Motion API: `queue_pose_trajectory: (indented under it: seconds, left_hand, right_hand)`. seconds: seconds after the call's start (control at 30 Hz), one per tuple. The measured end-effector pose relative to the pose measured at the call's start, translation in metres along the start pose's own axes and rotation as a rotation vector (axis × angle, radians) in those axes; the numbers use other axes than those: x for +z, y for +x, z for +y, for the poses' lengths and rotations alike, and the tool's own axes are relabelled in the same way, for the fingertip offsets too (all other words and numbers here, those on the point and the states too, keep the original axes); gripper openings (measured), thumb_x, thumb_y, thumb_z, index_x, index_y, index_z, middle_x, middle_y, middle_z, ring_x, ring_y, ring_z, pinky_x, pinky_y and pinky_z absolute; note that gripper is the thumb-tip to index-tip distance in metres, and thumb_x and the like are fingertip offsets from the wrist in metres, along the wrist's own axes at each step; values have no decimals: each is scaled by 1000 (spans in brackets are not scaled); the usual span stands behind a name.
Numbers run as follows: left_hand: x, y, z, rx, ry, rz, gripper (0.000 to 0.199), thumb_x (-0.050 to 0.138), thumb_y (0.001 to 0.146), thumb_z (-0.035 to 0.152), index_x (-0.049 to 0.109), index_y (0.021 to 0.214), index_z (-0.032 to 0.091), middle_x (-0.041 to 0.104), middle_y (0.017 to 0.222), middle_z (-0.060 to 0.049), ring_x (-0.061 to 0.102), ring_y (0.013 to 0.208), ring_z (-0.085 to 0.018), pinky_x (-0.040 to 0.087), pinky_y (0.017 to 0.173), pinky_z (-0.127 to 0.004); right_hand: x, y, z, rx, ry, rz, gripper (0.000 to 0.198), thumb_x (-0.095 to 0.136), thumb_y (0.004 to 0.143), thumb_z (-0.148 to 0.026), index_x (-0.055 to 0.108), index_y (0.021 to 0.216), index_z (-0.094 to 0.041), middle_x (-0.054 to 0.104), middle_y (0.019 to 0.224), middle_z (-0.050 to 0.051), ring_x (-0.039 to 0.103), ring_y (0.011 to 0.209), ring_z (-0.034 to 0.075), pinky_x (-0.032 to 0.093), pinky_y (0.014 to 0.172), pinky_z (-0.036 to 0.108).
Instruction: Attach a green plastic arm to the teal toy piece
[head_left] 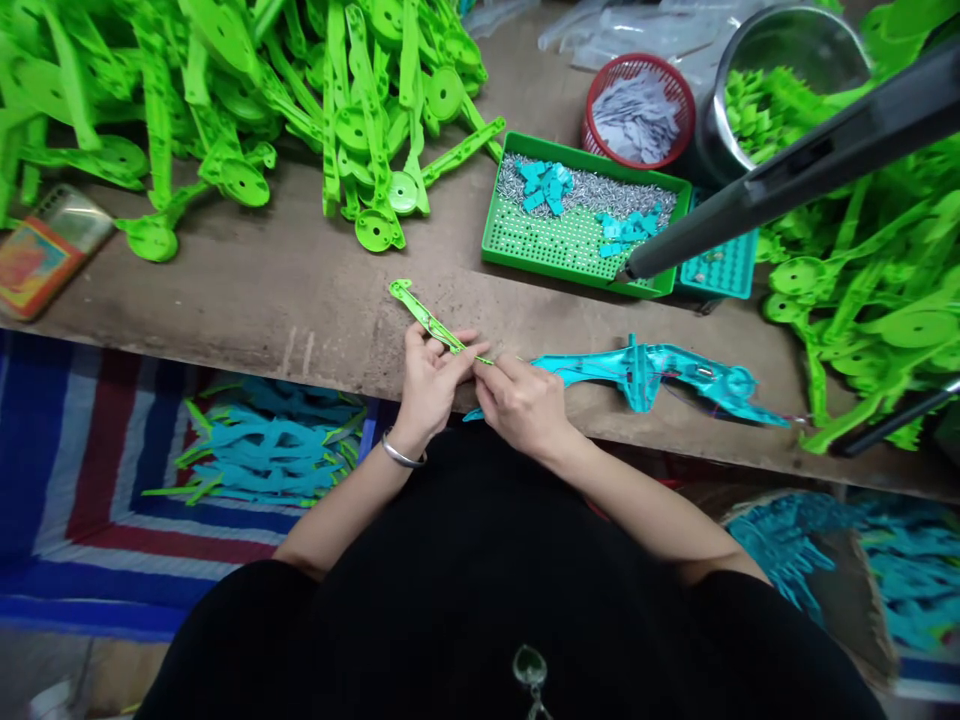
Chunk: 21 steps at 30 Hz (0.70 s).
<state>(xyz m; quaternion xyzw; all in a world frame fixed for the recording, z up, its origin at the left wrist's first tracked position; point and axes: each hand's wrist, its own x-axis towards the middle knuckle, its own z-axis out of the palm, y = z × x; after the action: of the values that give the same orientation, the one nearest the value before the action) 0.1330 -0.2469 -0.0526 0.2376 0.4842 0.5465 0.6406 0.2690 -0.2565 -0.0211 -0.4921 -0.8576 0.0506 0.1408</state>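
The green strip's (424,317) near end vanishes between the hands' fingers (450,365). The right hand (525,405) covers the teal part's (652,375) left tip. Top edge crops the green pile (225,90).

Both hands are meeting right in the middle, close to the body. The left hand (431,385) is sitting palm-up-ish with its fingers (450,345) curling in and pinching, wrist bent back a bit. The right hand (525,405) is lying knuckles up, its fingertips pinching against the left's, forearms angling inward.
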Motion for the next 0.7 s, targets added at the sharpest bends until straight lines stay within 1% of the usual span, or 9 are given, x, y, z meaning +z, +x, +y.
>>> queue_pose_trajectory:
  seconds: [0.17, 0.3, 0.43, 0.53, 0.57, 0.6, 0.63, 0.67, 0.7]
  left_hand:
    - [0, 1, -3, 27, 38, -6, 68, 83, 73, 28, 32, 118, 28, 70, 109, -2, 75, 97, -20, 61, 80, -30]
    - [-2, 0, -6, 37, 76, 12, 78, 82, 76, 29, 27, 131, 32, 69, 113, -3, 75, 94, -19, 61, 73, -26]
    - [-2, 0, -9, 65, 96, 21, 103, 82, 76, 27, 10, 150, 37, 69, 115, -4, 75, 91, -18, 62, 75, -27]
    - [-1, -1, -8, 89, 107, 21, 118, 82, 77, 28, -5, 155, 40, 68, 115, -5, 75, 91, -18, 62, 77, -29]
    - [-1, -1, -8, 98, 113, 22, 120, 82, 76, 27, -6, 156, 40, 69, 115, -5, 75, 92, -19, 63, 78, -30]
    - [-1, -2, -7, 104, 124, 18, 118, 82, 76, 28, -3, 157, 40, 69, 116, -5, 75, 93, -19, 63, 79, -31]
    - [-1, -2, -6, 108, 143, 11, 110, 82, 77, 29, 8, 158, 39, 69, 116, -6, 75, 94, -20, 63, 80, -31]
    - [-1, -3, -6, 109, 167, 1, 95, 81, 78, 31, 25, 155, 36, 68, 118, -7, 74, 96, -21, 63, 81, -32]
    - [-1, -3, -5, 108, 192, -7, 75, 80, 79, 33, 44, 146, 31, 68, 119, -8, 74, 97, -21, 63, 82, -32]
  right_hand:
    - [-2, -10, 5, -32, 97, 59, 25, 49, 99, -21, 72, 105, -16, 67, 84, 6, 61, 75, 15, 44, 67, 26]
    - [-2, -15, 12, 65, 207, 125, 22, 51, 99, -21, 72, 97, -15, 63, 83, 6, 61, 73, 14, 47, 64, 24]
    - [-5, -10, 17, 127, 267, 70, 22, 50, 98, -22, 70, 90, -16, 60, 80, 6, 60, 71, 14, 46, 63, 26]
    - [-8, -4, 20, 167, 306, 31, 21, 50, 96, -21, 69, 88, -15, 59, 79, 6, 58, 71, 15, 44, 63, 27]
    - [-9, -3, 21, 180, 313, 18, 21, 50, 95, -20, 69, 87, -15, 59, 79, 6, 57, 71, 16, 44, 64, 28]
    - [-9, -1, 22, 192, 314, 3, 21, 50, 95, -21, 69, 87, -15, 58, 79, 6, 57, 71, 16, 43, 64, 28]
    - [-10, -1, 23, 204, 312, -12, 21, 50, 94, -21, 69, 87, -15, 58, 78, 6, 57, 72, 16, 42, 64, 28]
    - [-10, 0, 24, 212, 307, -24, 21, 50, 94, -21, 68, 86, -15, 58, 78, 6, 56, 72, 16, 42, 63, 28]
    - [-9, 0, 25, 215, 301, -33, 20, 50, 94, -21, 68, 85, -15, 58, 78, 6, 56, 71, 16, 41, 63, 28]
